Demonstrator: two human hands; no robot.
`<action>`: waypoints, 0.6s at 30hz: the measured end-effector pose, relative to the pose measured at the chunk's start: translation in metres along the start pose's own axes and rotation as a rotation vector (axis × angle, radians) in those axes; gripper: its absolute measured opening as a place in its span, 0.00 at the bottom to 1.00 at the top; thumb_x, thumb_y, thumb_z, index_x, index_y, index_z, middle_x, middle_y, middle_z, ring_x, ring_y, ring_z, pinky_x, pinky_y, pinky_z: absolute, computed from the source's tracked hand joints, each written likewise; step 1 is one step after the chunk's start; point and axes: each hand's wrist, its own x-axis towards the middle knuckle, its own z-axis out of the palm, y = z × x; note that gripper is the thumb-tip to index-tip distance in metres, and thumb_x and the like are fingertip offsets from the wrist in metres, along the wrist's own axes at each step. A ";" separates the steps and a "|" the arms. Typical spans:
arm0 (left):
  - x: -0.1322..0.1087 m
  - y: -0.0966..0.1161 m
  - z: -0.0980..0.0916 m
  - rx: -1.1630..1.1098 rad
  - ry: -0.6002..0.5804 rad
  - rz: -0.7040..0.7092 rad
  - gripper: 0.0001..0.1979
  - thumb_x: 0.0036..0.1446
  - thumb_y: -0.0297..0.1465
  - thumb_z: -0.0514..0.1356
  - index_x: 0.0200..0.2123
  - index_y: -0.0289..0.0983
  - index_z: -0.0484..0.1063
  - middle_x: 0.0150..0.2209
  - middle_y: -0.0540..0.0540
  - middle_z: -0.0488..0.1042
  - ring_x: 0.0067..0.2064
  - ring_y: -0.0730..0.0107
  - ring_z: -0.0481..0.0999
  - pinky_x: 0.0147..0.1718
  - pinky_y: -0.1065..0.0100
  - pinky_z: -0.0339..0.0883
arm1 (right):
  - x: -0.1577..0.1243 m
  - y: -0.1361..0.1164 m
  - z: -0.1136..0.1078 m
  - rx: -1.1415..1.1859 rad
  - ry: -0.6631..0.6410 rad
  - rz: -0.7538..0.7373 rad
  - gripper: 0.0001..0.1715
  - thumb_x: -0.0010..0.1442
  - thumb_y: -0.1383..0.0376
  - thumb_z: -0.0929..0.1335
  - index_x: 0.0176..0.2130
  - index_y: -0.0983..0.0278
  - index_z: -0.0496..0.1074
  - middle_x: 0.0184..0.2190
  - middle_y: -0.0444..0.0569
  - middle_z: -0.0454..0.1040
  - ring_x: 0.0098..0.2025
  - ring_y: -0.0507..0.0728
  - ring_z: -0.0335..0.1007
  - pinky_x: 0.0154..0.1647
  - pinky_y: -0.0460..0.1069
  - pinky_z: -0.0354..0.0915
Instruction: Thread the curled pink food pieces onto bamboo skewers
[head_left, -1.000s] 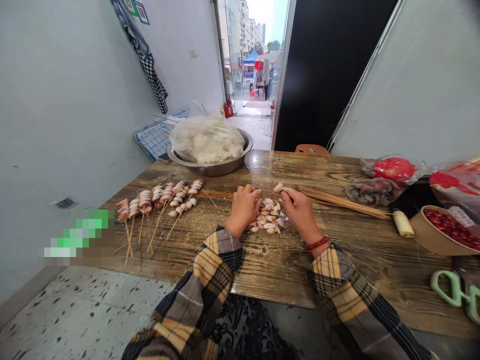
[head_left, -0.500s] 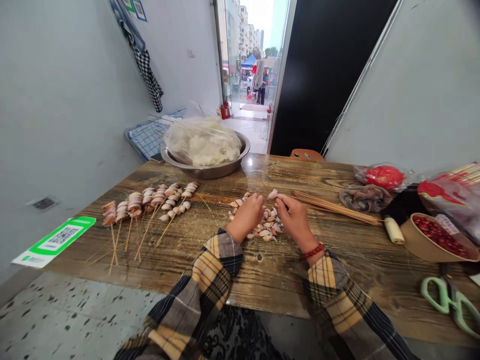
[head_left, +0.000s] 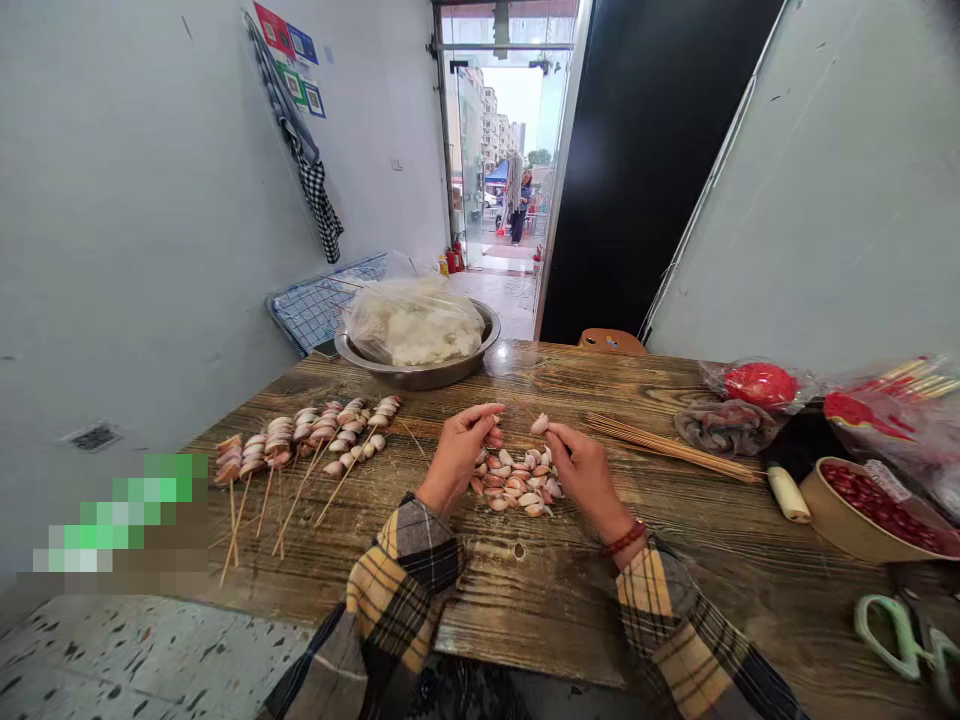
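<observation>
My right hand (head_left: 589,475) pinches a thin bamboo skewer (head_left: 526,409), its tip pointing up and left. One garlic clove (head_left: 539,424) is threaded on it just beyond my fingertips. To the left, my left hand (head_left: 459,455) is closed in a pinch, and a pale garlic clove shows partly between its thumb and fingers. Below and between both hands lies a pile of loose unpeeled garlic cloves (head_left: 517,482). Several skewers loaded with garlic cloves (head_left: 279,440) rest in a row on the left of the wooden table (head_left: 555,610).
Bare skewers (head_left: 667,447) lie right of the pile. A metal basin (head_left: 427,376) with a plastic bag of white stuff (head_left: 427,325) stands at the back. On the right are a grey cloth (head_left: 726,427), a tub of red berries (head_left: 840,522) and green-handled scissors (head_left: 892,640).
My left hand has lifted from the pile and moved left, its fingers now pinched near the skewer's tip. My right hand still holds the skewer. The view has tilted up slightly.
</observation>
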 end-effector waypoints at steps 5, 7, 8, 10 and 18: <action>-0.004 0.002 0.002 -0.085 -0.037 -0.041 0.25 0.44 0.29 0.68 0.48 0.33 0.72 0.29 0.46 0.75 0.29 0.72 0.75 0.22 0.76 0.65 | -0.001 0.000 -0.001 -0.006 -0.010 -0.004 0.18 0.66 0.61 0.60 0.42 0.64 0.76 0.35 0.49 0.79 0.35 0.56 0.74 0.35 0.47 0.64; -0.003 0.001 0.003 -0.116 -0.058 -0.034 0.23 0.44 0.29 0.69 0.46 0.32 0.72 0.29 0.47 0.74 0.29 0.74 0.75 0.25 0.75 0.67 | -0.002 0.000 -0.002 -0.006 -0.014 -0.004 0.18 0.66 0.62 0.60 0.43 0.64 0.76 0.36 0.49 0.79 0.36 0.57 0.74 0.36 0.48 0.64; -0.002 0.001 0.004 -0.128 -0.069 -0.026 0.22 0.45 0.30 0.69 0.46 0.32 0.72 0.29 0.48 0.74 0.28 0.76 0.74 0.26 0.75 0.68 | -0.002 -0.001 -0.002 -0.003 -0.017 -0.006 0.18 0.66 0.62 0.60 0.43 0.64 0.76 0.36 0.50 0.79 0.36 0.57 0.74 0.36 0.48 0.64; -0.001 0.000 0.004 -0.126 -0.103 -0.005 0.20 0.46 0.33 0.69 0.43 0.32 0.73 0.28 0.49 0.72 0.25 0.78 0.72 0.23 0.76 0.66 | -0.002 -0.001 -0.002 0.002 -0.023 -0.014 0.18 0.66 0.62 0.60 0.43 0.65 0.76 0.36 0.50 0.79 0.36 0.57 0.74 0.36 0.48 0.64; 0.002 -0.004 0.000 -0.194 -0.164 0.027 0.18 0.52 0.44 0.63 0.32 0.32 0.71 0.26 0.50 0.68 0.22 0.81 0.66 0.18 0.78 0.58 | -0.004 0.000 0.001 -0.009 -0.009 -0.054 0.16 0.66 0.62 0.61 0.42 0.64 0.76 0.36 0.49 0.79 0.36 0.56 0.75 0.37 0.48 0.65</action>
